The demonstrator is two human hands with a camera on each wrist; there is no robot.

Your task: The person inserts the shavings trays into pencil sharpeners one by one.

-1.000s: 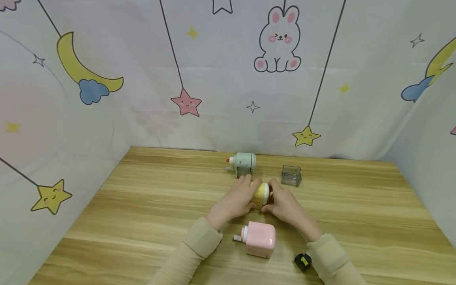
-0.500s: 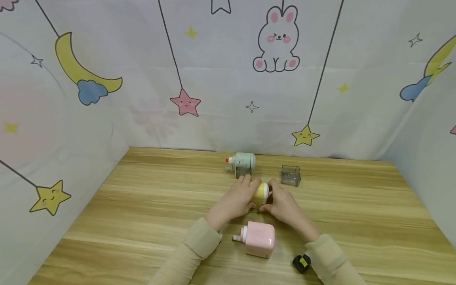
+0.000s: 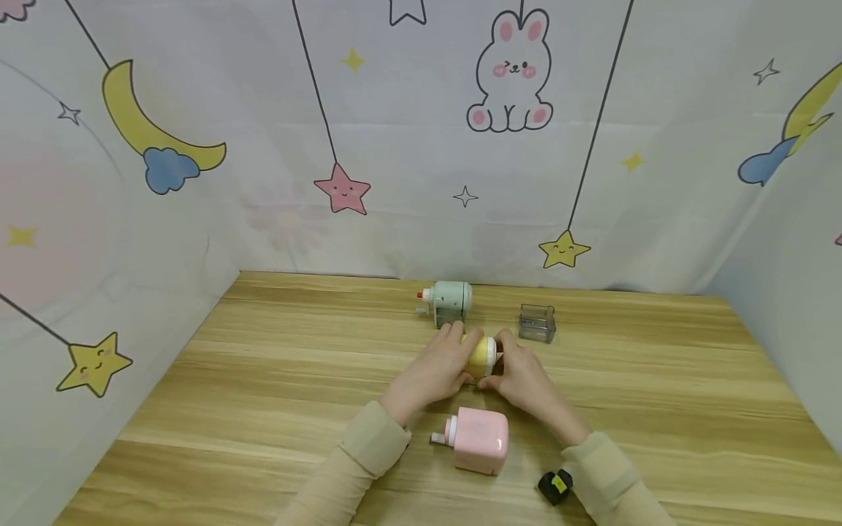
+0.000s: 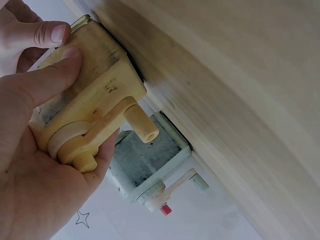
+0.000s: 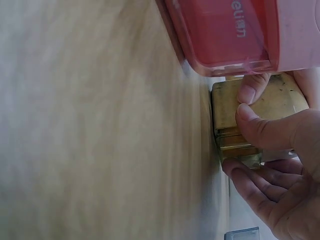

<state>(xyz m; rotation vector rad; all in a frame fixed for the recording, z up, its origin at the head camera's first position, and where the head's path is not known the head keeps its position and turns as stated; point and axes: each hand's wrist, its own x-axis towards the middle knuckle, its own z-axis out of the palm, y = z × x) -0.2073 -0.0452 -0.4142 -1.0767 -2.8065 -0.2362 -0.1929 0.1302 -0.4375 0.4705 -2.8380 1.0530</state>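
Both hands are on a yellow crank pencil sharpener (image 3: 479,358) near the middle of the table. My left hand (image 3: 430,369) grips its crank end, thumb along the side, palm behind the crank (image 4: 107,127) in the left wrist view. On the opposite end, my right hand (image 3: 529,376) holds the sharpener between thumb and fingers. In the right wrist view, the right thumb (image 5: 265,131) lies on the side wall and the fingertips reach the clear end part (image 5: 242,150). The sharpener's base is close to the tabletop.
A mint-green crank sharpener (image 3: 450,301) stands just behind the left hand. A clear grey small sharpener (image 3: 537,324) lies back right. Nearer are a pink crank sharpener (image 3: 482,440) between the forearms and a small black object with a yellow mark (image 3: 555,486) by the right sleeve.
The right thumb has slid slightly left along the yellow sharpener's end. The small black object beside the right sleeve has shifted slightly left. The left hand keeps its grip.
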